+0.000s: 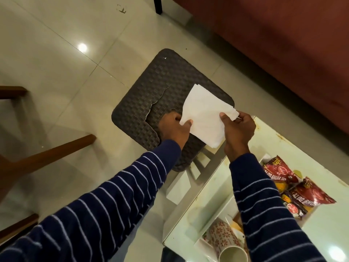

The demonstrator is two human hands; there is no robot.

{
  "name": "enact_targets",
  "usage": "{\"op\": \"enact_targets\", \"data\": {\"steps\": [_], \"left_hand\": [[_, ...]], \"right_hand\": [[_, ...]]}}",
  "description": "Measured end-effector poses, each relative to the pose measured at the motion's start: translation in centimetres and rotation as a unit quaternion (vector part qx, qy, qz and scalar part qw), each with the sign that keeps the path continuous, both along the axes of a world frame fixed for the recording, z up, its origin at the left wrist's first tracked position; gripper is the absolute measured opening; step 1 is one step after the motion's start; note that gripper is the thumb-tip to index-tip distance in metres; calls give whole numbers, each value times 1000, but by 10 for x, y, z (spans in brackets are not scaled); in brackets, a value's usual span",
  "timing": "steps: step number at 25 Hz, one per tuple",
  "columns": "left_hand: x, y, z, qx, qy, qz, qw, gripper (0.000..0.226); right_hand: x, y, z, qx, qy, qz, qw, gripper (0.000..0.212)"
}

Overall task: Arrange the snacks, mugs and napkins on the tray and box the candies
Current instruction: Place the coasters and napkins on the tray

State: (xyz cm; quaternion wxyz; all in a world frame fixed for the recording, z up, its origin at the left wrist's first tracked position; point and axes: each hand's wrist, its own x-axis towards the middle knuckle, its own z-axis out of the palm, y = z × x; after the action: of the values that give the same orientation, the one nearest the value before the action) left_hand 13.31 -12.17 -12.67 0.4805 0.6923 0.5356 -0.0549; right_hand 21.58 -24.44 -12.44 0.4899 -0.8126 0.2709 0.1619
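A white paper napkin (204,113) hangs in the air above a dark woven stool (151,95). My left hand (175,130) pinches its left edge, and my right hand (238,129) pinches its right corner. Both sleeves are navy with thin stripes. On the pale glass table (324,186) at the lower right lie two red snack packets (294,186). A floral mug (226,244) lies on its side near the bottom edge, on a white tray (217,210) that my right arm partly hides. No candies or box are in view.
A red-brown sofa (273,44) fills the upper right. Wooden chair legs (47,157) stand at the left on the glossy tiled floor (66,53). The stool's top has a torn, cracked patch near my left hand.
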Motion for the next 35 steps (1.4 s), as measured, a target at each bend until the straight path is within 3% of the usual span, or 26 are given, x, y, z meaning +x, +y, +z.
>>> {"op": "enact_targets", "data": {"steps": [6,9,11,15,19,25,28,30,35], "left_hand": [[-2,7,13,-120,-53,51,990,12],[1,13,29,-209,-98,72,970,33],[3,10,42,-214,-123,38,968,42],[4,-12,73,-168,-140,-56,974,19],[4,-47,100,-158,-169,-77,970,14],[-10,-91,131,-321,-198,-24,926,26],[-22,-109,142,-426,-222,17,877,30],[-30,-123,146,-460,-231,11,858,35],[-51,-140,156,-454,-185,-133,862,47]], "right_hand": [[-9,-4,15,76,18,37,996,13],[-13,-8,30,109,9,30,994,9],[-16,-14,45,112,-21,25,993,10],[-30,-26,79,45,-153,75,984,7],[-56,-40,100,-11,-274,150,950,15],[-86,-78,109,-82,-335,266,900,27],[-104,-103,115,-116,-318,335,879,43],[-113,-121,120,-114,-303,340,883,52],[-126,-168,141,-76,-281,275,916,44]]}}
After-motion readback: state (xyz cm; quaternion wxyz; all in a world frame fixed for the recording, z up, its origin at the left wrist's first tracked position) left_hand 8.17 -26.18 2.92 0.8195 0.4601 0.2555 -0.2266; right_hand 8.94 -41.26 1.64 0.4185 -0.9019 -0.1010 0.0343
